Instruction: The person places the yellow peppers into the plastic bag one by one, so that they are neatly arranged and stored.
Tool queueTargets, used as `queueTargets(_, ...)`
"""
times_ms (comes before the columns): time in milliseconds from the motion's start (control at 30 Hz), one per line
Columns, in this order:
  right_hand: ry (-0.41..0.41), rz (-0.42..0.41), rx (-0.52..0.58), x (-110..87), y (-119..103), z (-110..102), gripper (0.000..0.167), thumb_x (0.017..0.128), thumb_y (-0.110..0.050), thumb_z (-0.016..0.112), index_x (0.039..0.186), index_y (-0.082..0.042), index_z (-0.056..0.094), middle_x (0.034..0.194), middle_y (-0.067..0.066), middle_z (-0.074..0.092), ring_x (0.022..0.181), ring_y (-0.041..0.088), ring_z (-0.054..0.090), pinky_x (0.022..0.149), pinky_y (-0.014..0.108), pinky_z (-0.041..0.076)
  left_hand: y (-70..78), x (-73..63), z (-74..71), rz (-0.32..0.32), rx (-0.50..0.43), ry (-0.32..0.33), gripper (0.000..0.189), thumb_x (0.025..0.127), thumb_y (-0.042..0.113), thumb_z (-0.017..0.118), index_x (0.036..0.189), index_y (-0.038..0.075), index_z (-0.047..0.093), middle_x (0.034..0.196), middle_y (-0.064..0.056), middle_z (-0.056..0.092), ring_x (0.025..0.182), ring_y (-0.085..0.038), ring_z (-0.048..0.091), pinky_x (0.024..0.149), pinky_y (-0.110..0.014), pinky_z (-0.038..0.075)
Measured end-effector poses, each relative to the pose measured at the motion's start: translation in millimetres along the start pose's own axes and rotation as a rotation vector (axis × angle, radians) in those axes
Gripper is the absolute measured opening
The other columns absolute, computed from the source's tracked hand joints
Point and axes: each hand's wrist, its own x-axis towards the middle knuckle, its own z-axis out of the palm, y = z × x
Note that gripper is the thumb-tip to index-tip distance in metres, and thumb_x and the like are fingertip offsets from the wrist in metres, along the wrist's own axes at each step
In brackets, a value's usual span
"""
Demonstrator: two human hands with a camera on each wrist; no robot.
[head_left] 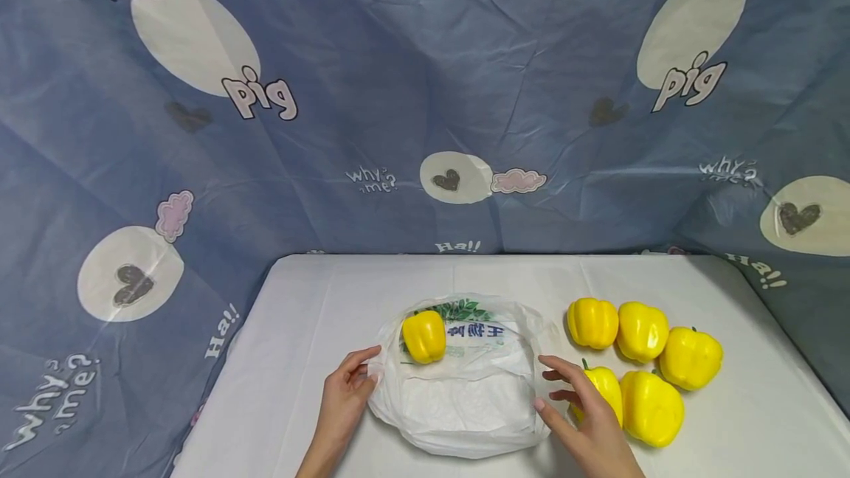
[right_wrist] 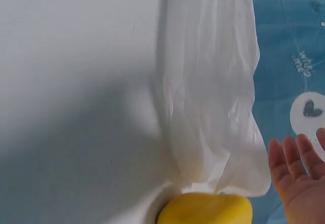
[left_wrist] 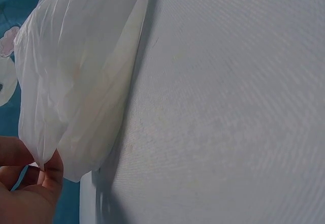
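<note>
A white translucent plastic bag (head_left: 465, 442) stands with its mouth spread wide, green leaves and blue lettering showing on its inner wall. Inside it, at the back left, lies one yellow bell pepper (head_left: 425, 336). My left hand (head_left: 347, 389) pinches the bag's left rim between thumb and fingers; the left wrist view shows the gathered film of the bag (left_wrist: 76, 71) in that hand (left_wrist: 35, 183). At the right rim, my right hand (head_left: 587, 419) has its fingers spread and loosely bent. In the right wrist view this hand (right_wrist: 302, 183) is beside the bag (right_wrist: 213, 82), holding nothing.
Several more yellow bell peppers (head_left: 654, 408) are grouped on the white table (head_left: 299, 316) right of the bag, one partly behind my right hand. A blue patterned cloth (head_left: 398, 94) hangs behind and at both sides of the table.
</note>
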Motion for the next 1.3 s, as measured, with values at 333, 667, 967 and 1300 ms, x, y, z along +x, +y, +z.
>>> queueTargets(333, 0.103, -0.064, -0.037, -8.4, 5, -11, 0.058, 0.082, 0.002, 0.075, 0.135, -0.01, 0.055, 0.127, 0.008, 0.057, 0.107, 0.014, 0.055, 0.081, 0.018, 0.05, 1.4, -1.0, -0.9, 0.001, 0.009, -0.002, 0.043, 0.081, -0.019, 0.059, 0.119, -0.001, 0.068, 0.116, -0.014, 0.063, 0.092, -0.019, 0.055, 0.078, -0.017, 0.046)
queueTargets(667, 0.202, -0.082, -0.131, -16.1, 11, -19, 0.063, 0.079, 0.007, 0.077, 0.136, -0.011, 0.055, 0.13, -0.005, 0.056, 0.107, 0.008, 0.056, 0.082, 0.013, 0.047, 1.9, -1.6, -0.5, 0.0, 0.026, 0.001, 0.044, 0.082, -0.019, 0.058, 0.12, 0.001, 0.068, 0.117, -0.012, 0.063, 0.093, -0.019, 0.054, 0.079, -0.017, 0.046)
queueTargets(967, 0.307, 0.074, -0.216, -20.6, 12, -31, 0.06, 0.081, 0.004, 0.077, 0.135, -0.013, 0.057, 0.125, 0.003, 0.06, 0.106, 0.005, 0.052, 0.084, 0.008, 0.042, 0.5, -0.5, 0.9, 0.029, 0.021, 0.005, 0.044, 0.08, -0.02, 0.059, 0.118, 0.0, 0.069, 0.114, -0.013, 0.064, 0.091, -0.018, 0.054, 0.078, -0.017, 0.046)
queueTargets(1300, 0.433, 0.222, -0.28, -26.5, 16, -44, 0.056, 0.084, 0.002, 0.074, 0.136, -0.009, 0.055, 0.128, 0.001, 0.058, 0.116, 0.001, 0.046, 0.089, 0.007, 0.032, 3.2, -1.6, -0.3, 0.01, 0.02, -0.011, 0.042, 0.083, -0.017, 0.059, 0.12, 0.001, 0.068, 0.116, -0.013, 0.063, 0.091, -0.018, 0.056, 0.077, -0.017, 0.047)
